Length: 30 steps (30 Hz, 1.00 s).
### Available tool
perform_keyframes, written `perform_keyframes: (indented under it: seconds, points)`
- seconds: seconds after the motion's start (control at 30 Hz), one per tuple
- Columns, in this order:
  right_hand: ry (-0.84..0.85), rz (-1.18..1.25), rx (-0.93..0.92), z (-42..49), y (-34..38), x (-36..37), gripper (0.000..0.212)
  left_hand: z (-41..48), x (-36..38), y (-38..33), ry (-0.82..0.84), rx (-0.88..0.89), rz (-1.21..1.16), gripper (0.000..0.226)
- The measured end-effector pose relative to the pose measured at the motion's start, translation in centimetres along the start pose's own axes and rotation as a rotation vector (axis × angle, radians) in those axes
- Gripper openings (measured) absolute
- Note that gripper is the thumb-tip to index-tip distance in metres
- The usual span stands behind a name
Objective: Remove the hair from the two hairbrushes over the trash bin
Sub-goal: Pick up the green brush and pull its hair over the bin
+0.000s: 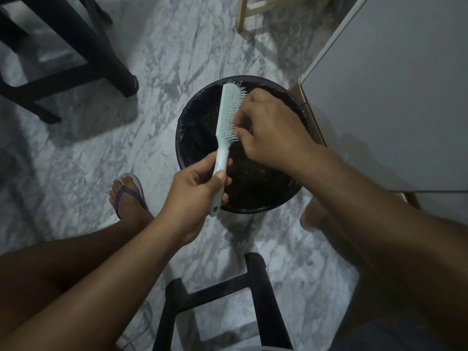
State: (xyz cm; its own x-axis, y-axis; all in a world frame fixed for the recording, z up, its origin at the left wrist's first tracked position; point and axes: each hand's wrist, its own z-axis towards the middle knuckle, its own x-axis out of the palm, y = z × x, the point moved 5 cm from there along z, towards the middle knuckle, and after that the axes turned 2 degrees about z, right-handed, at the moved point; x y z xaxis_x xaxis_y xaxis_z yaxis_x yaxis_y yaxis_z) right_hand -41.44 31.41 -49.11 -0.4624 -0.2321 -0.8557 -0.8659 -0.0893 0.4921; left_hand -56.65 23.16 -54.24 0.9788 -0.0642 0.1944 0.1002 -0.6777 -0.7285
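Note:
A pale green hairbrush (226,115) is held upright over a round black trash bin (192,115) lined with a dark bag. My left hand (192,196) is closed around the brush's handle, below the bristles. My right hand (271,127) is against the bristles on the brush's right side, its fingertips pinched among them. Whether hair is between the fingers is too small to tell. Only one hairbrush is in view.
The floor is grey-white marble. A black stool (255,292) stands in front of me, between my legs. Black furniture legs (106,57) stand at the upper left. A white cabinet (392,97) rises right of the bin. My foot in a sandal (129,196) rests left of the bin.

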Motion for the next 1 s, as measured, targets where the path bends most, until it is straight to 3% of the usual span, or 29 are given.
perform_keyframes:
  seconds: [0.13, 0.23, 0.37, 0.47, 0.57, 0.63, 0.73, 0.8, 0.9, 1.0]
  points:
    - [-0.092, 0.021, 0.013, -0.5, 0.5, -0.2, 0.014, -0.1, -0.1, -0.4, 0.014, 0.032, 0.025, 0.043]
    - [-0.054, 0.051, 0.03, -0.3, 0.5, -0.2, 0.015, -0.1, 0.1, -0.3, 0.026, 0.02, 0.003, 0.041]
    - [0.001, 0.373, 0.219, 0.5, -1.1, -1.5, 0.018, -0.2, 0.2, 0.1, 0.045, -0.033, -0.076, 0.037]
    - [-0.19, 0.647, 0.321, 1.0, -3.1, -4.7, 0.012, -0.1, -0.1, 0.3, 0.043, -0.037, -0.096, 0.037]
    - [-0.35, 0.478, 0.3, 1.3, -4.9, -6.5, 0.016, -0.2, -0.2, 0.4, 0.053, -0.022, -0.103, 0.038]
    - [-0.3, 0.361, 0.312, 1.2, -4.6, -5.3, 0.038, -0.3, 0.0, 0.3, 0.062, -0.022, -0.107, 0.038]
    - [0.006, 0.531, 0.408, 0.1, -2.3, -0.9, 0.063, -0.4, 0.3, 0.2, 0.09, -0.015, -0.104, 0.039]
    - [0.172, 0.689, 0.406, -0.2, -1.1, 1.2, 0.056, -0.5, 0.6, 0.2, 0.119, -0.015, -0.098, 0.04]
    - [0.168, 0.748, 0.401, 0.1, -1.0, 0.9, 0.052, -0.7, 0.9, 0.1, 0.149, -0.029, -0.16, 0.04]
    - [0.153, 0.474, 0.284, 0.4, -1.2, -0.4, 0.059, -0.6, 0.8, 0.0, 0.154, -0.03, -0.217, 0.039]
